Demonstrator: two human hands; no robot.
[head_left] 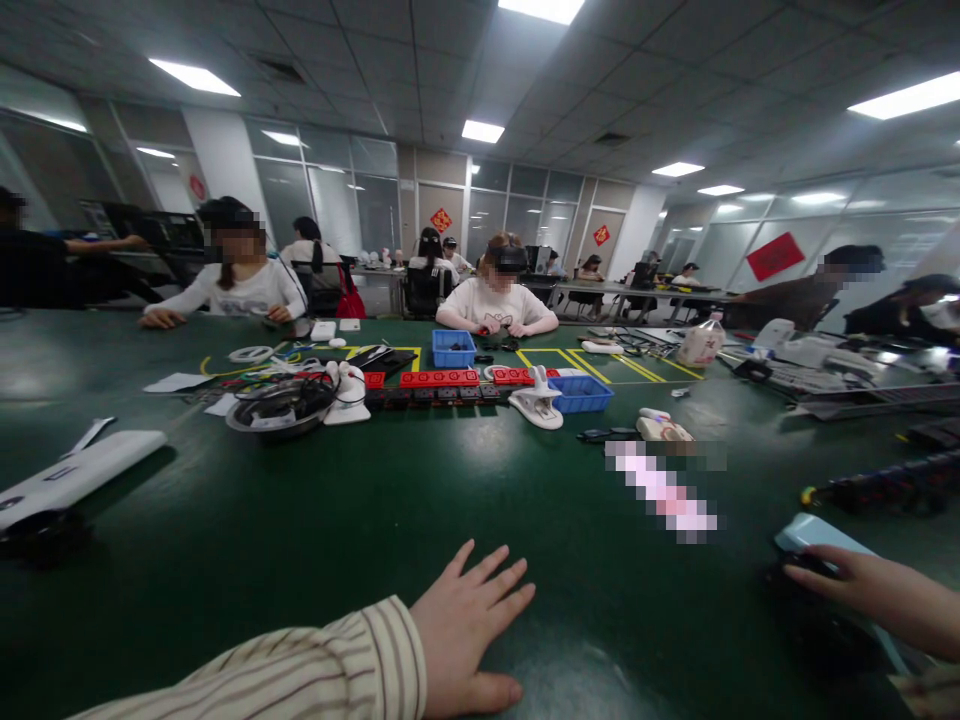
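Note:
My left hand (465, 630) lies flat on the dark green table (315, 540), palm down, fingers spread and holding nothing; a striped sleeve covers the wrist. At the lower right, my right hand (874, 590) rests with fingers stretched out on a black object (821, 625) beside a light blue phone-like slab (814, 535). The fingers lie along the top and do not wrap round it.
Mid-table are red and black power strips (439, 379), two blue bins (453, 347), a white clamp-like device (538, 403), a cable coil (279, 408), and a white flat device (75, 475) at the left. Several people sit round the far side. More gear lies along the right edge.

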